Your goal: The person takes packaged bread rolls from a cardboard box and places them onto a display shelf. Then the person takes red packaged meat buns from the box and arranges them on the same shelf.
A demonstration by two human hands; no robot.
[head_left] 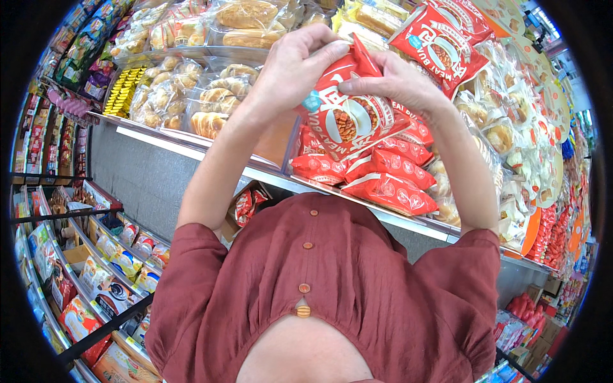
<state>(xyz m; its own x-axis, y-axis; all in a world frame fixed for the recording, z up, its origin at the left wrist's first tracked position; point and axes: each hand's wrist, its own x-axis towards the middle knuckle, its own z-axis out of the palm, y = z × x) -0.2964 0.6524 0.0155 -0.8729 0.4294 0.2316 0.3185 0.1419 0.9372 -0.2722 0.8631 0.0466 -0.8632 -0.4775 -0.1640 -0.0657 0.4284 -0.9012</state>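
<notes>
A red plastic bag of meat buns (330, 112) is held up over the front of the display. My left hand (301, 64) pinches its top edge between thumb and fingers. On the other side, my right hand (397, 79) grips the bag, its thumb lying across the printed front. Below it, several similar red bags (392, 191) lie stacked in a compartment of the display. Another red meat bun bag (443, 45) lies farther back, beyond my right hand.
Bagged bread rolls (210, 103) and yellow packets (123, 91) fill the bins to the left. More bagged buns (498, 129) are piled at the right. An open cardboard box (232, 220) with red packets stands below the counter's front edge (282, 179). Snack shelves (96, 287) line the lower left.
</notes>
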